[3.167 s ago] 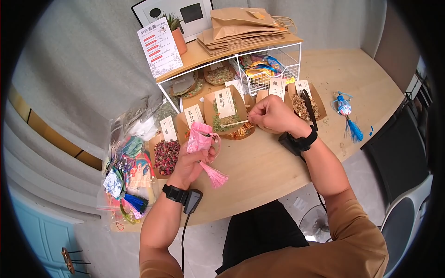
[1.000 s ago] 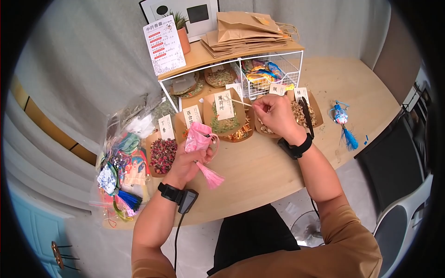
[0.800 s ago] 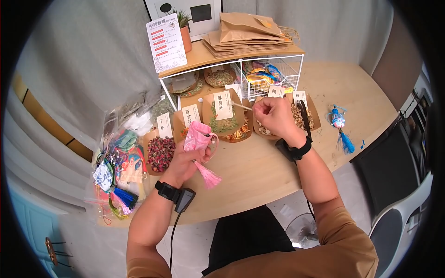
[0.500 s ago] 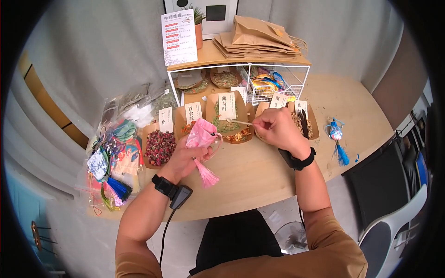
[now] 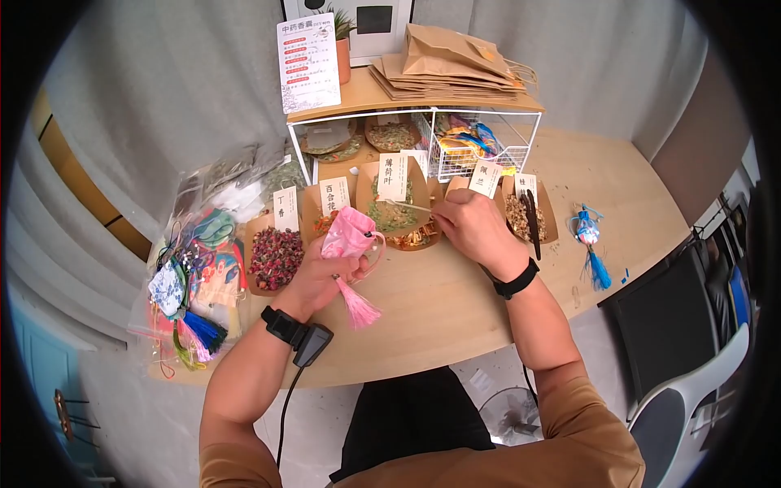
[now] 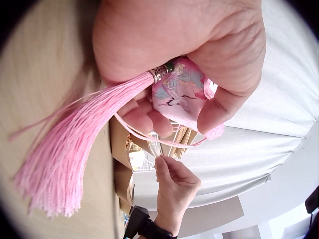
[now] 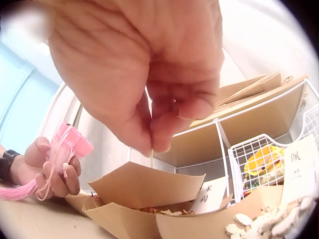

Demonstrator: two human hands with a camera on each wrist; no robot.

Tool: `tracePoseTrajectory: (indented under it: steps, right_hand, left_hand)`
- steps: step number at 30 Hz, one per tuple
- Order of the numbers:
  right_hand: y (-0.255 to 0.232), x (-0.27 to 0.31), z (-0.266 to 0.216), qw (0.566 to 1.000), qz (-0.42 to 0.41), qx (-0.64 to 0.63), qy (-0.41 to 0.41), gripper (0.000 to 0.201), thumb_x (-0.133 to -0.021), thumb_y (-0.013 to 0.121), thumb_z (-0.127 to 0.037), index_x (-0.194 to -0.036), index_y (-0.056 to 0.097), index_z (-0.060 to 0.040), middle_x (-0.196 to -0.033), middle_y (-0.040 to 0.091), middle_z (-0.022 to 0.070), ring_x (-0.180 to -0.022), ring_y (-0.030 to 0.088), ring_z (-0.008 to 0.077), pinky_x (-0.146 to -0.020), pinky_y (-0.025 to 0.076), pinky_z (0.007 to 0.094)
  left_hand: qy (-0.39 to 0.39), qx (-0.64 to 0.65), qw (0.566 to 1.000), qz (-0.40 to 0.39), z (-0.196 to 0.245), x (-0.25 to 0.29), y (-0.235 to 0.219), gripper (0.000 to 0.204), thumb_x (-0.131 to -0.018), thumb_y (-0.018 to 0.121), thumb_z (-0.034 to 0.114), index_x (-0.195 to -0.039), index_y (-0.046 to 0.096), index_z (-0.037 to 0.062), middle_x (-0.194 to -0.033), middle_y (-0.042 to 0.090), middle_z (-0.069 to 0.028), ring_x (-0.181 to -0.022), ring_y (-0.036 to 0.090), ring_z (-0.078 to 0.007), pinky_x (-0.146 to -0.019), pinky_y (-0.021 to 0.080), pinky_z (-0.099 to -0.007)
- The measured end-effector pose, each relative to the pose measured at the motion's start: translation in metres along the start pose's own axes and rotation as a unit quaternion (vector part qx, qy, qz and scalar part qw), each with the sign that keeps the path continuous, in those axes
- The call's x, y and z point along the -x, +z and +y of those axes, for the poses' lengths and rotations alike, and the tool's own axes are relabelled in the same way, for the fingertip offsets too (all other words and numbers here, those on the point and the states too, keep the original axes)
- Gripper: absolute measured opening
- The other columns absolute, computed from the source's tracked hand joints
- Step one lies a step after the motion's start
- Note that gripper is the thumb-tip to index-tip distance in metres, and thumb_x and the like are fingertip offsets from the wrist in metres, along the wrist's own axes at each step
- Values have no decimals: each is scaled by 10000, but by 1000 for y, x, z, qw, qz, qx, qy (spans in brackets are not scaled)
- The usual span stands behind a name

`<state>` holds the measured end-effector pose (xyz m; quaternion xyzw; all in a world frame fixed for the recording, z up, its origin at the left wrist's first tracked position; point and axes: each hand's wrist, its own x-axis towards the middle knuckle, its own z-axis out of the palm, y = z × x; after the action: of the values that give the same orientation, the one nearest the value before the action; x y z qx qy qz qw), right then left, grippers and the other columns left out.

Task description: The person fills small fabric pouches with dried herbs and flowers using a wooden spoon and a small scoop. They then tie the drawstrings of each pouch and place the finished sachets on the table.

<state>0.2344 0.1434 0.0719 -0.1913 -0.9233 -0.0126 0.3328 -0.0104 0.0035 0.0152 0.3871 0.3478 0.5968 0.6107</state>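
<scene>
My left hand (image 5: 309, 281) grips a pink drawstring sachet pouch (image 5: 348, 234), its mouth tipped upward. A pink tassel (image 6: 65, 144) hangs from the pouch below the hand, and a crane print shows on its cloth in the left wrist view. Between thumb and fingertips, my right hand (image 5: 476, 232) pinches the end of a thin pale spoon (image 5: 413, 206). The spoon's far end overlaps the green dried leaves (image 5: 390, 218) in a kraft paper tray behind the pouch. In the right wrist view only a short piece of the handle shows below the fingertips.
Paper trays of dried rosebuds (image 5: 281, 256), orange petals (image 5: 415, 237) and pale chips (image 5: 519, 218) line the table, with black tongs (image 5: 533, 224) at the right. A shelf (image 5: 488, 106) stands behind. Bagged sachets (image 5: 199, 285) lie left, a blue sachet (image 5: 587, 228) right.
The spoon's tip was over the leaf tray, rose in front of its label card, then came back down over the leaves. The left hand keeps hold of the pouch. The head view has shifted.
</scene>
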Motion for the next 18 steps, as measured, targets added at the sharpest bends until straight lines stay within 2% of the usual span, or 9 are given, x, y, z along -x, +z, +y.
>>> tracePoseTrajectory:
  steps: [4,7,10,13,16,18]
  right_hand:
    - [4,1,3,1000,8,-12,12,73,-750,680,-19,-820,689,-5,-707,610,135,-662,615,315,-599,510,380]
    - [0,-1,-1,996,10,-80,41,51,-761,675,-41,-780,686,4,-693,627,126,-663,631,309,-606,511,382]
    - [-2,-1,-1,968,-6,-194,162,49,-766,730,-27,-792,712,11,-638,660,92,-547,616,131,-534,496,260]
    - [-4,-1,2,946,-65,-231,217,97,-784,752,-71,-783,720,20,-617,661,51,-552,585,56,-531,486,226]
    - [2,-1,3,936,-78,-257,227,133,-781,749,-113,-776,717,16,-641,684,97,-567,633,107,-547,500,267]
    - [-7,-4,-3,940,-74,-241,232,144,-787,757,-128,-782,724,12,-619,670,77,-546,604,94,-528,479,254]
  left_hand:
    - [0,2,1000,0,-2,0,-1,357,-782,681,21,-1126,582,21,-969,643,-48,-826,631,-143,-710,492,-300]
    - [5,5,1000,2,-1,1,0,362,-781,681,18,-1129,583,15,-977,644,-50,-827,630,-143,-711,492,-300]
    - [7,12,1000,0,1,1,3,374,-778,686,18,-1138,584,10,-980,647,-53,-827,627,-145,-710,491,-298]
    - [8,16,1000,-9,0,0,-1,382,-776,690,20,-1143,584,7,-980,649,-57,-825,626,-147,-707,490,-296]
    - [13,21,1000,-7,0,2,1,378,-779,684,12,-1141,580,-2,-974,652,-73,-820,634,-157,-699,501,-291]
    - [18,32,999,-13,-1,0,0,378,-785,670,-3,-1149,568,-17,-972,656,-99,-816,649,-177,-688,523,-281]
